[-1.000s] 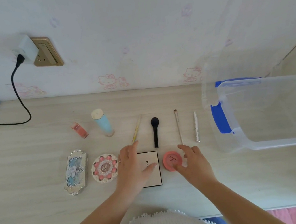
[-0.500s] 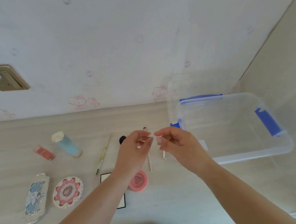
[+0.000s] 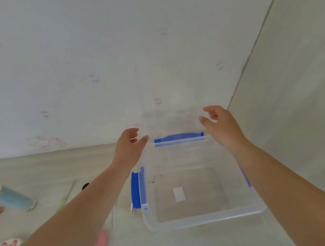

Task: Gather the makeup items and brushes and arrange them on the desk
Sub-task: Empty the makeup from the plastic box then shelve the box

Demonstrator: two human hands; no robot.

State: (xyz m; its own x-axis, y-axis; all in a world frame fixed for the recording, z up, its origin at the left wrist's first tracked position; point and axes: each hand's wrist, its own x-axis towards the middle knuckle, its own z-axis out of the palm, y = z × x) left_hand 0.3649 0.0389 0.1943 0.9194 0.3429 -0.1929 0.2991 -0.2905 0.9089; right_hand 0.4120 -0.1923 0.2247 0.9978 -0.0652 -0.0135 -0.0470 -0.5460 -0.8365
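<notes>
Both hands reach for the clear lid (image 3: 171,121) that leans on the wall behind the box (image 3: 203,218). The left hand (image 3: 128,147) and right hand (image 3: 221,122) have loose, curled fingers at its two sides. I cannot tell if they touch it. The makeup (image 3: 12,198) lies to the left on the table (image 3: 37,168).

Hands moved to the clear lid

I see my left hand (image 3: 128,147) and right hand (image 3: 219,123) have left the small item they pinched together over the brushes and now reach either side of the clear lid (image 3: 173,121) standing behind the storage box (image 3: 203,218).
</notes>
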